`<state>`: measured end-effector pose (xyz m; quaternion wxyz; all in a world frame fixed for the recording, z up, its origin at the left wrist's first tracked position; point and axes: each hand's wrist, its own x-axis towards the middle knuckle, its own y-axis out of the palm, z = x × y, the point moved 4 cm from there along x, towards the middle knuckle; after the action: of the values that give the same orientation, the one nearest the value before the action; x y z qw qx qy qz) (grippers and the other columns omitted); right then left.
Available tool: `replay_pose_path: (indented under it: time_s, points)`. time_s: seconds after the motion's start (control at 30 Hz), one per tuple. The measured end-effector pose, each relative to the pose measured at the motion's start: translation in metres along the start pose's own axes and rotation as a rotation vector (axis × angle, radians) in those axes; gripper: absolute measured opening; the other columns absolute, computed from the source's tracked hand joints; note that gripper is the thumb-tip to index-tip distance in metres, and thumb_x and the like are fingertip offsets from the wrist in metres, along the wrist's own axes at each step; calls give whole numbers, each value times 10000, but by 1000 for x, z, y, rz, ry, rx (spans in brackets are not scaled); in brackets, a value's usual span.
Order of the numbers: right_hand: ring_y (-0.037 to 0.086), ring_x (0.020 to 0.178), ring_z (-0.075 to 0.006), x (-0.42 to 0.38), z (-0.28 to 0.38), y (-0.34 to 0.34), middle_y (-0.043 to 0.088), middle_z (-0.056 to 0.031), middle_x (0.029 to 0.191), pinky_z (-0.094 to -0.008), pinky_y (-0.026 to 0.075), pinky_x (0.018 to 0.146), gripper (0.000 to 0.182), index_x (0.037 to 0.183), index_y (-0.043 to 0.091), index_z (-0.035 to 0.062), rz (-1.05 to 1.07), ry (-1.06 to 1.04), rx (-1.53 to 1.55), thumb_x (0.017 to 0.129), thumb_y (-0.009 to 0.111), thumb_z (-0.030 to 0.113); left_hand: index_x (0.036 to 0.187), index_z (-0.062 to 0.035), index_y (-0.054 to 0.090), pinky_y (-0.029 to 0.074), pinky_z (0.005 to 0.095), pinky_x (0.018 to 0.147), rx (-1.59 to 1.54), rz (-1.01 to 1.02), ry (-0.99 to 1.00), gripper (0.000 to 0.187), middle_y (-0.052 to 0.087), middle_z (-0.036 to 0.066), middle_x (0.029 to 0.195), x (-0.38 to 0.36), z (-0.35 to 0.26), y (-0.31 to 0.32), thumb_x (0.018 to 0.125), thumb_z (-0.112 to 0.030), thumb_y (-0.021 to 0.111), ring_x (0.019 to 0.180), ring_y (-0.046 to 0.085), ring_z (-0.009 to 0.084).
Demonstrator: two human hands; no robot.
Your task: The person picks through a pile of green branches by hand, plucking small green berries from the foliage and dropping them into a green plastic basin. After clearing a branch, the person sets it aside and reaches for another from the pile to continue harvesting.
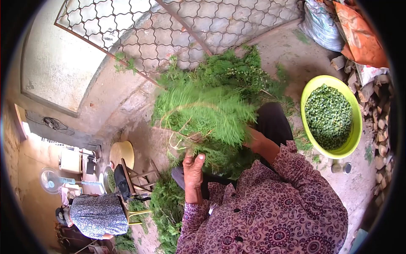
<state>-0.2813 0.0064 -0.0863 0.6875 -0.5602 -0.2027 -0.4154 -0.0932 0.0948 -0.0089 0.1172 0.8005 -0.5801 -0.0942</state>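
A leafy green branch (203, 112) with feathery foliage and pale bare stems lies across my lap, partly blurred by motion. My left hand (193, 169) is closed at its stem end, thumb on top. On the other side, my right hand (255, 140) reaches into the foliage; its fingers are hidden behind the leaves. Beyond my knees, a pile of cut branches (237, 70) carries small green berries. To my right stands a yellow-green basin (357, 127) holding many small round green berries (327, 116).
A metal lattice gate (186, 34) stands ahead. Stacked firewood (380, 148) and sacks (323, 29) line the right side, with a small metal can (341, 167) near the basin. At left are another seated person (99, 216), a wooden chair (141, 178), more branches (165, 211) and a fan (50, 180).
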Motion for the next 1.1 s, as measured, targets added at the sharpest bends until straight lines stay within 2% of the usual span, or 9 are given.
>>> replay_pose_path:
  time_s: [0.07, 0.1, 0.17, 0.23, 0.3, 0.43, 0.8, 0.93, 1.1]
  points:
    - [467, 1031, -201, -12, -15, 21, 499, -133, 1140, -326, 369, 867, 357, 1130, 497, 48, -102, 789, 1052, 797, 568, 157, 962, -61, 559, 411, 251, 793, -77, 109, -70, 281, 580, 27, 937, 1, 8, 0, 714, -84, 689, 839, 535, 119]
    - [480, 994, -174, -3, -22, 35, 533, -111, 1091, -314, 383, 842, 431, 1151, 466, 38, 6, 896, 1095, 799, 588, 253, 918, -75, 563, 413, 249, 784, -72, 65, -50, 236, 584, 10, 897, 3, 17, -5, 716, -74, 685, 817, 535, 108]
    - [490, 965, -171, 24, -4, 2, 547, -97, 1051, -310, 388, 826, 442, 1143, 468, 33, 41, 872, 1101, 798, 588, 282, 711, -121, 549, 437, 235, 661, -84, -49, -68, 154, 551, -49, 731, 2, 13, 8, 706, -55, 688, 700, 511, 76]
    - [499, 936, -168, 31, 5, -8, 561, -83, 1010, -306, 393, 810, 456, 1134, 469, 28, 76, 849, 1107, 797, 588, 312, 678, -123, 521, 446, 249, 608, -113, -179, -44, 181, 522, -49, 691, 1, 7, 11, 705, -54, 687, 669, 504, 82]
    - [518, 850, -149, 28, 6, -13, 575, -52, 891, -292, 408, 732, 383, 1044, 523, 10, -54, 751, 594, 809, 570, 308, 602, -133, 434, 461, 282, 495, -130, -228, -62, 279, 450, -42, 616, -2, -12, 15, 709, -72, 684, 581, 478, 100]
    - [542, 762, -134, 23, -5, -15, 575, -47, 828, -268, 418, 651, 335, 991, 556, -2, 155, 883, 1023, 809, 564, 279, 651, -115, 462, 414, 258, 429, 19, -386, 195, 217, 487, -11, 632, -1, -40, -39, 742, -135, 659, 524, 462, 109]
    - [551, 667, -75, -11, -38, -37, 585, -25, 804, -216, 464, 614, 254, 1018, 545, 4, -95, 1156, 1137, 859, 496, 196, 787, -76, 563, 325, 201, 380, 369, -1103, 381, 116, 551, 30, 659, -142, -115, -252, 787, -186, 599, 491, 454, 85]
    - [553, 675, -68, -14, -40, -38, 590, -26, 820, -202, 463, 620, 232, 1018, 550, 19, -182, 1140, 1233, 867, 489, 184, 774, -42, 552, 287, 215, 345, 620, -1429, 134, 156, 549, 65, 648, -239, -117, -319, 760, -185, 616, 471, 444, 96]
    - [553, 700, -67, -19, -43, -38, 589, -26, 826, -193, 460, 622, 222, 1012, 552, 17, -218, 1148, 1256, 871, 482, 173, 767, 0, 538, 361, 267, 456, 735, -1521, -222, 201, 561, 82, 711, -365, -69, -401, 728, -178, 625, 594, 497, 145]
